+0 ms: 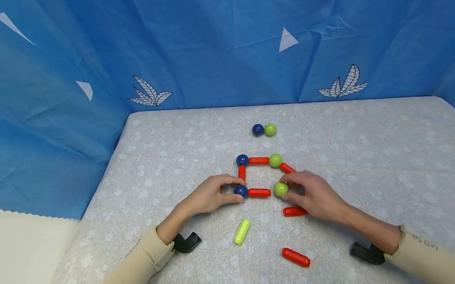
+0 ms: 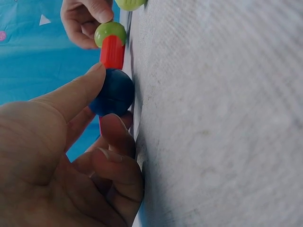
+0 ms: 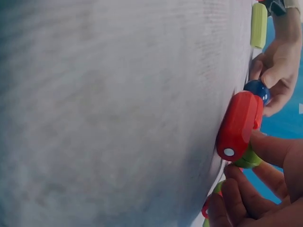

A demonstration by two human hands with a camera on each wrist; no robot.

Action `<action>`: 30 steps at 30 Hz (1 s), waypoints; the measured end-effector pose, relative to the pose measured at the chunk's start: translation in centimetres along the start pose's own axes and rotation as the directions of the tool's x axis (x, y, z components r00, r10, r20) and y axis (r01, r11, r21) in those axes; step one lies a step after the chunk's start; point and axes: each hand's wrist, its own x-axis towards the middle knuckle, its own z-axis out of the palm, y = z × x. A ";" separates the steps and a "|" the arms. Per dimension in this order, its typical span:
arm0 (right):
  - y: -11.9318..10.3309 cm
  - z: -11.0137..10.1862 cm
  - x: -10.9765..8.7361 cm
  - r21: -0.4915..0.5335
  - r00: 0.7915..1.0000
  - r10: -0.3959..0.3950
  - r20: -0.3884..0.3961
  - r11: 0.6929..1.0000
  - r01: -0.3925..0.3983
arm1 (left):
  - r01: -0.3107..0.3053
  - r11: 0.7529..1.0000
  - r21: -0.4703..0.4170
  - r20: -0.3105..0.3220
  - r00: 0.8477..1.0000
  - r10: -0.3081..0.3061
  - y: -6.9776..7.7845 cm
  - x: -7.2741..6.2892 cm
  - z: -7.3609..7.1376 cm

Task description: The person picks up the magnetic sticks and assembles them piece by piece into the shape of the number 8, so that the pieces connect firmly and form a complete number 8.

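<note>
My left hand (image 1: 214, 194) pinches a dark blue ball (image 1: 240, 191) between thumb and fingers. A red rod (image 1: 259, 193) meets that ball and points right. Off its far end, across a small gap, my right hand (image 1: 316, 195) pinches a lime green ball (image 1: 281, 189). Another red rod (image 1: 242, 173) runs from the held blue ball up to a second blue ball (image 1: 242, 160). From there a red rod (image 1: 259, 161) leads to a green ball (image 1: 275, 160), where a slanted red rod (image 1: 287, 168) continues toward my right hand, which hides its lower end.
Behind the shape lie a blue ball (image 1: 257, 130) and a green ball (image 1: 270, 129), touching. A loose red rod (image 1: 294, 211) is partly under my right hand. Nearer me are a yellow-green rod (image 1: 242, 231) and a red rod (image 1: 296, 257). A blue curtain (image 1: 220, 44) borders the cloth-covered table (image 1: 163, 147).
</note>
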 end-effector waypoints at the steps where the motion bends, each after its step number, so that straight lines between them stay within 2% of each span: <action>1: -0.1 0.1 0.0 -0.005 1.000 -0.002 0.008 1.000 0.002 | 0.000 1.000 -0.001 0.000 1.000 0.000 0.0 0.0 0.0; 5: -0.3 0.3 0.1 -0.011 0.999 -0.007 0.035 1.000 0.007 | 0.000 1.000 -0.003 0.000 1.000 0.000 0.0 -0.1 0.0; 12: -0.5 0.4 0.2 0.006 0.997 0.036 0.071 0.999 -0.036 | -0.001 1.000 -0.010 -0.008 1.000 0.001 0.0 0.0 0.1; 30: -0.3 0.7 0.1 0.007 0.997 0.030 0.064 0.999 -0.031 | 0.007 1.000 -0.008 -0.012 1.000 -0.007 -0.1 0.0 0.1</action>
